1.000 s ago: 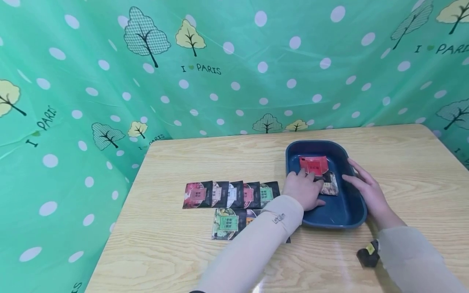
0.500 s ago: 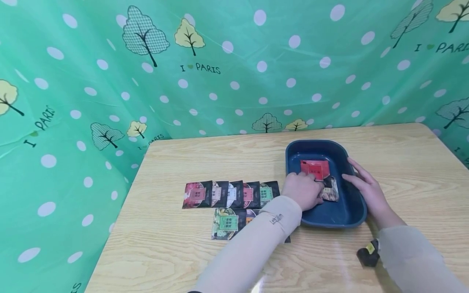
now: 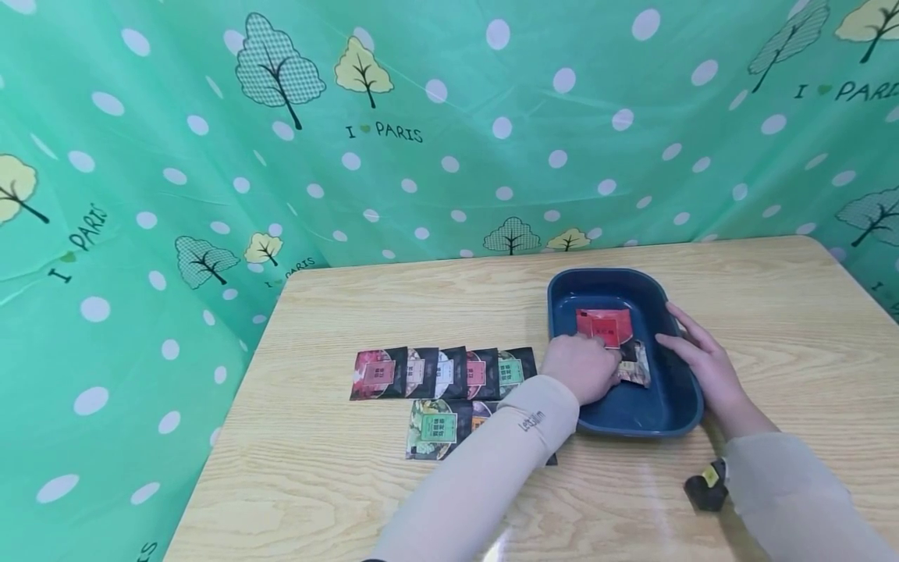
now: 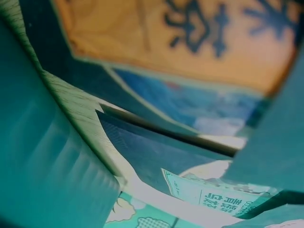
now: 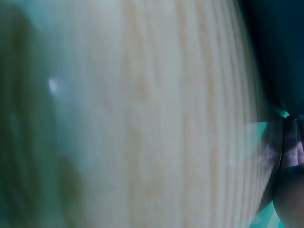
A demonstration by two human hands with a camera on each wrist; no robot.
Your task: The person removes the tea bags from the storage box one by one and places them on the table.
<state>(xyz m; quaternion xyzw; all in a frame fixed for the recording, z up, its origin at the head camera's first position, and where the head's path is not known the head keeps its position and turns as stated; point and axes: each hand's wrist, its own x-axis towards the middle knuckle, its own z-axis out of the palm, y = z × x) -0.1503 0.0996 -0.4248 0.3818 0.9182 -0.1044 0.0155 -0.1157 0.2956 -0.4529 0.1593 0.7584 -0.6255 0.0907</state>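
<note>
My left hand (image 3: 581, 367) reaches into the blue plastic bin (image 3: 632, 417). Its curled fingers pinch the lower part of a red-and-black tea sachet (image 3: 605, 325) that lies on the bin floor. Partly under that one, a second sachet (image 3: 637, 364) with a pale, dark-edged print shows to the right. On the bin's right side my right hand (image 3: 712, 375) holds the wall, its thumb over the rim and its other fingers outside. The right wrist view shows the dark bin wall (image 5: 280, 42) and part of the fingers (image 5: 290, 147).
Left of the bin, a row of several overlapping sachets (image 3: 378, 373) lies on the wooden table (image 3: 295, 484). A second row starts with a green sachet (image 3: 437, 428); the left sleeve (image 3: 485, 476) covers part of it. A black device (image 3: 706, 488) is by the right wrist.
My left hand's fingers have curled from stretched out to pinching the red sachet. That sachet has slid slightly towards me, and the pale one has shifted a little. The right hand has stayed put.
</note>
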